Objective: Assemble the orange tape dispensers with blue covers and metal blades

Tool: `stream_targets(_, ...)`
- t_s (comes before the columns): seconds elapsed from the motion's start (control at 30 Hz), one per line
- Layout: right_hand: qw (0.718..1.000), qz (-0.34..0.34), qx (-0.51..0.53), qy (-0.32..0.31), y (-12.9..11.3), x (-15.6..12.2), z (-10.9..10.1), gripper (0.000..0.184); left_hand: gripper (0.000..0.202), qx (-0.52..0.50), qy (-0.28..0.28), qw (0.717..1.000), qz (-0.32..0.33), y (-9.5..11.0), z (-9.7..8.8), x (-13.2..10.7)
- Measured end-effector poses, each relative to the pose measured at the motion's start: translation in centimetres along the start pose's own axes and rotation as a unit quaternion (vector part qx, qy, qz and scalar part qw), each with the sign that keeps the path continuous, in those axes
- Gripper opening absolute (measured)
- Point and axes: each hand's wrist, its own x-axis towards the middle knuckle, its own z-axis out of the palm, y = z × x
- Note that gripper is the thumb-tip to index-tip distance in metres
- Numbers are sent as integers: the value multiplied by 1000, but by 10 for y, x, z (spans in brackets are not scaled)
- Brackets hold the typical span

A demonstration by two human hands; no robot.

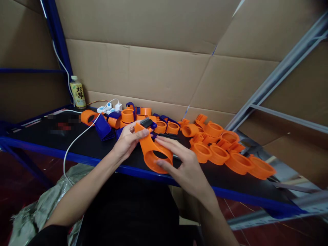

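Orange holder held above the bench's front edge

The left hand is closed round the holder's narrow upper end, thumb on top, beside a black part. The right hand grasps the ring end, its fingers stretched along the upper side and its thumb at the opening. The ring hangs tilted toward the person.

To the right, orange rings stand in rows on the bench. Behind the hands, more orange pieces mix with blue ones. A white cable drops over the edge at left; a bottle stands in the far left corner.
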Motion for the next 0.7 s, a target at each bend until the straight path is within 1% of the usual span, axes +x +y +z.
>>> stream_targets(0.03, 1000, -3, -13, 12, -2, 0, 5, 43, 42, 1, 5, 1000, -2, 1, -1, 0)
stream_targets(0.1, 999, -9, -21, 49, -1, 2, 16, 34, 40, -3, 8, 1000, -14, 4, -2, 0)
stream_targets(0.17, 997, -9, 3, 79, 4, 10, 27, 29, 41, -13, 14, 1000, -15, 8, -3, 2)
stream_targets(0.23, 994, 14, 68, 86, 11, 22, 37, 26, 47, -36, 14, 999, -4, 13, -6, 4)
stream_targets(0.3, 981, 57, 168, 81, 15, 38, 44, 27, 53, -73, -1, 997, 6, 19, -9, 8)
stream_targets(0.37, 960, 89, 260, 61, 16, 55, 48, 32, 53, -105, -13, 994, 10, 23, -15, 12)
stream_targets(0.43, 947, 94, 307, 16, 13, 71, 49, 36, 47, -117, -7, 993, 11, 24, -22, 17)
stream_targets(0.5, 943, 97, 312, -70, 13, 85, 49, 42, 50, -117, 0, 993, -10, 24, -30, 21)
stream_targets(0.57, 931, 124, 307, -150, 18, 98, 49, 57, 55, -118, 9, 992, -37, 24, -38, 24)
stream_targets(0.6, 929, 145, 299, -162, 23, 103, 50, 66, 56, -121, 17, 992, -39, 25, -42, 24)
stream_targets(0.63, 934, 164, 280, -151, 29, 108, 52, 73, 56, -125, 27, 991, -35, 27, -44, 25)
stream_targets(0.67, 945, 175, 244, -128, 37, 113, 55, 75, 55, -127, 35, 991, -29, 29, -46, 24)
stream_targets(0.7, 961, 174, 189, -107, 44, 116, 59, 73, 54, -125, 40, 991, -25, 32, -46, 24)
